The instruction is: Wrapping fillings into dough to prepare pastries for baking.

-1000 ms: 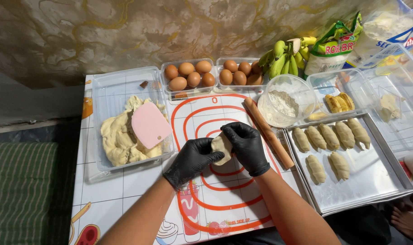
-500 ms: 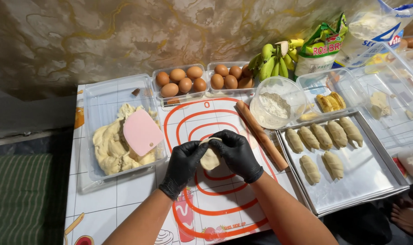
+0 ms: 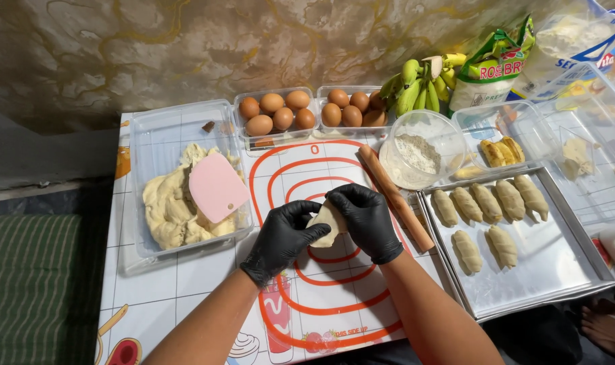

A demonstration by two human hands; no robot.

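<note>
Centre frame: your left hand (image 3: 284, 238) and right hand (image 3: 367, 217), both black-gloved, are clamped together around a piece of dough (image 3: 326, 222), held just above the red-ringed mat (image 3: 321, 297). Right: rolling pin (image 3: 395, 197), metal tray (image 3: 544, 270) of shaped rolls. Left: dough tub (image 3: 145, 135) with pink scraper (image 3: 217, 186). Top: eggs (image 3: 277, 111), flour bowl (image 3: 419, 145), bananas (image 3: 415, 84).

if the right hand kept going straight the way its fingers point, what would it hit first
The right hand points left across the dough piece, so it would first meet that, then the left hand; both already look in contact.
</note>
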